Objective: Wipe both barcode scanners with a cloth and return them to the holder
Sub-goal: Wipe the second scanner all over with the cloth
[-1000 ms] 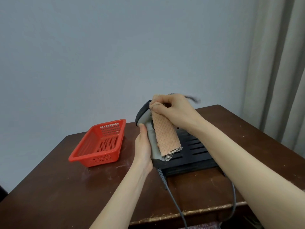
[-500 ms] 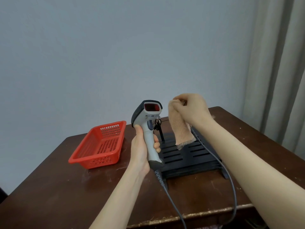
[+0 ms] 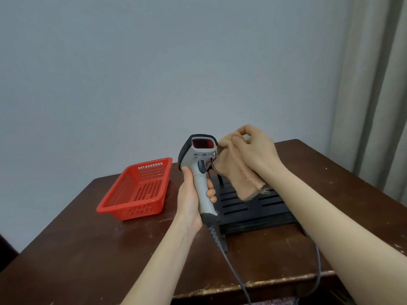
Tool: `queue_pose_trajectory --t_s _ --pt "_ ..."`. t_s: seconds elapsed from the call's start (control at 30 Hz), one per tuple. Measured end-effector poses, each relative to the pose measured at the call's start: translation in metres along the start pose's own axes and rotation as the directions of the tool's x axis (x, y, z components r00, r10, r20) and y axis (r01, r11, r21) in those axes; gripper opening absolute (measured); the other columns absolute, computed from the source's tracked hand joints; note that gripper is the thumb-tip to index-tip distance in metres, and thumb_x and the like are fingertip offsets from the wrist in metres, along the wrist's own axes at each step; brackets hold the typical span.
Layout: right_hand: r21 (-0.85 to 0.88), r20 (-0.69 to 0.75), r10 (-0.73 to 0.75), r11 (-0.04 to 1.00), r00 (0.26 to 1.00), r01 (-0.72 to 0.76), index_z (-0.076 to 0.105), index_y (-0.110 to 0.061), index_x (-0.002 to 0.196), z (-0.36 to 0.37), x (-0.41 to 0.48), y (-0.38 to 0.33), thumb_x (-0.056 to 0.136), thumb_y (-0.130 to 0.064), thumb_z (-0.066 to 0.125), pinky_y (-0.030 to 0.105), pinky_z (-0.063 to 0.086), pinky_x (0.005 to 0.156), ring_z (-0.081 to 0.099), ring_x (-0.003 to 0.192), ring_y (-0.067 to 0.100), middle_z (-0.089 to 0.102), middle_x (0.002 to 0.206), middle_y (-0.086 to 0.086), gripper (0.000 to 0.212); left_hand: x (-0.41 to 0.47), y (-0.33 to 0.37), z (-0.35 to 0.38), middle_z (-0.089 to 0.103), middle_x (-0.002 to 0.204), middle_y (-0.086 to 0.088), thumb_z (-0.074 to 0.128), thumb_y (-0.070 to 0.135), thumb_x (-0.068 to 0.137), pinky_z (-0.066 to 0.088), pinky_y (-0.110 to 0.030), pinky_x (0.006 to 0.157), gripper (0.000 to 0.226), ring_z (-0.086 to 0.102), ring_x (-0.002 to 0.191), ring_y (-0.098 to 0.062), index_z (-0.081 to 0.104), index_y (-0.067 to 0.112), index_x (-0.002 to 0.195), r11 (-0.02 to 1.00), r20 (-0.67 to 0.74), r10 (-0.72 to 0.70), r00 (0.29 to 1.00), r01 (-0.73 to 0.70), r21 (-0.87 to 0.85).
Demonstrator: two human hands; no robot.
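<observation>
The grey cable (image 3: 233,269) trails over the near worktop (image 3: 88,249) edge from the barcode scanner (image 3: 201,164). The left hand (image 3: 193,201) grips the scanner upright by its handle, above the worktop. The tan cloth (image 3: 237,172), pinched in the right hand (image 3: 257,148), hung clear half a second ago and now touches the scanner head's right side, so wiping is probably resuming. Just behind, the black slotted holder (image 3: 253,208) looks unobstructed, with a red basket (image 3: 136,190) to its left. No second scanner shows.

Glossy plastic scanner (image 3: 199,166), nubby tan cloth (image 3: 236,170), scuffed dark wood table (image 3: 88,249)
</observation>
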State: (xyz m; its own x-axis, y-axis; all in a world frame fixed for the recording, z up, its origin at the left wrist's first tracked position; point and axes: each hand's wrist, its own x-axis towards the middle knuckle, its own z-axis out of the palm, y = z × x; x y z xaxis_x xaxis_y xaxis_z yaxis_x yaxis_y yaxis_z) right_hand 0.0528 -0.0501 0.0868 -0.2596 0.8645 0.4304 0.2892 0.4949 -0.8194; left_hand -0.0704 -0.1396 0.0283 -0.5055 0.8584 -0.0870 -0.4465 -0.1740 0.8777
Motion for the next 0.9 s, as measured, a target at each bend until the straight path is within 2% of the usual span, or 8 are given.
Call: queue_pose_trajectory --t_s 0.1,0.2,0.3,0.43,0.5,0.6,0.77,0.9 --pt "-0.055 0.017 0.008 0.998 1.000 -0.007 0.057 -0.017 0.109 -0.001 0.001 0.000 0.097 -0.032 0.050 0.027 0.036 0.076 0.050 0.095 0.012 0.056 0.103 -0.005 0.020 -0.001 0.001 0.000 0.046 0.050 -0.001 0.035 0.065 0.090 0.034 -0.021 0.036 0.061 0.039 0.037 -0.011 0.055 0.010 0.073 0.999 0.004 -0.024 1.000 0.023 0.027" --pt "0.298 0.205 0.185 0.923 0.961 -0.242 0.061 -0.013 0.110 -0.006 -0.001 -0.002 0.088 -0.033 0.066 0.020 0.046 0.068 0.059 0.091 0.008 0.062 0.106 -0.001 0.030 -0.001 0.000 0.000 0.046 0.051 -0.001 0.036 0.065 0.090 0.032 -0.023 0.041 0.063 0.038 0.036 -0.011 0.057 0.010 0.068 1.000 -0.003 -0.022 1.000 0.022 0.014" --pt "0.386 0.396 0.226 0.838 0.890 -0.385 0.062 -0.009 0.119 -0.009 -0.003 -0.002 0.077 -0.024 0.078 0.015 0.048 0.057 0.063 0.088 0.009 0.067 0.103 0.002 0.047 0.001 -0.001 -0.003 0.044 0.050 -0.002 0.036 0.070 0.086 0.032 -0.024 0.042 0.066 0.037 0.039 -0.013 0.055 0.011 0.064 0.998 0.028 -0.057 0.998 0.057 0.016" --pt "0.210 0.152 0.073 0.972 0.986 -0.104 0.069 -0.017 0.097 -0.005 -0.006 -0.002 0.079 -0.025 0.074 0.013 0.048 0.066 0.064 0.090 0.008 0.067 0.089 -0.008 0.020 0.000 0.000 -0.003 0.047 0.051 -0.002 0.034 0.066 0.089 0.035 -0.022 0.037 0.062 0.038 0.038 -0.012 0.055 0.009 0.077 0.999 0.036 -0.029 0.999 0.028 0.026" --pt "0.089 0.015 -0.009 0.996 1.000 0.008 0.068 -0.019 0.089 -0.004 -0.007 -0.003 0.078 -0.032 0.073 0.017 0.044 0.068 0.060 0.083 0.003 0.065 0.084 -0.012 0.017 -0.001 0.000 -0.002 0.049 0.053 -0.002 0.034 0.064 0.091 0.035 -0.021 0.035 0.059 0.040 0.037 -0.010 0.055 0.009 0.082 1.000 0.036 0.002 0.999 -0.003 0.023" --pt "0.060 -0.095 -0.085 0.994 0.992 0.091 0.063 -0.020 0.082 0.000 -0.010 -0.010 0.078 -0.037 0.073 0.016 0.041 0.061 0.056 0.071 0.000 0.061 0.074 -0.014 0.020 -0.001 -0.001 -0.003 0.050 0.054 -0.002 0.034 0.063 0.091 0.035 -0.021 0.035 0.058 0.040 0.037 -0.010 0.055 0.009 0.084 0.999 0.037 0.014 0.999 -0.015 0.030" --pt "-0.121 -0.051 -0.196 0.974 0.979 0.189 0.069 -0.025 0.082 0.012 -0.013 -0.010 0.085 -0.037 0.065 0.027 0.047 0.069 0.061 0.080 0.009 0.057 0.067 -0.020 0.013 0.003 -0.005 -0.002 0.045 0.050 -0.003 0.033 0.067 0.089 0.036 -0.022 0.037 0.063 0.039 0.040 -0.014 0.051 0.007 0.081 0.998 0.038 -0.006 0.999 0.004 0.064" --pt "-0.231 -0.008 -0.197 0.954 0.980 0.190 0.073 -0.027 0.092 0.015 -0.014 -0.011 0.091 -0.037 0.056 0.036 0.052 0.071 0.063 0.083 0.018 0.064 0.077 -0.008 0.020 0.004 -0.008 -0.003 0.047 0.052 -0.004 0.036 0.066 0.088 0.037 -0.022 0.036 0.062 0.041 0.039 -0.013 0.052 0.006 0.088 0.998 0.038 -0.030 0.999 0.028 0.063"
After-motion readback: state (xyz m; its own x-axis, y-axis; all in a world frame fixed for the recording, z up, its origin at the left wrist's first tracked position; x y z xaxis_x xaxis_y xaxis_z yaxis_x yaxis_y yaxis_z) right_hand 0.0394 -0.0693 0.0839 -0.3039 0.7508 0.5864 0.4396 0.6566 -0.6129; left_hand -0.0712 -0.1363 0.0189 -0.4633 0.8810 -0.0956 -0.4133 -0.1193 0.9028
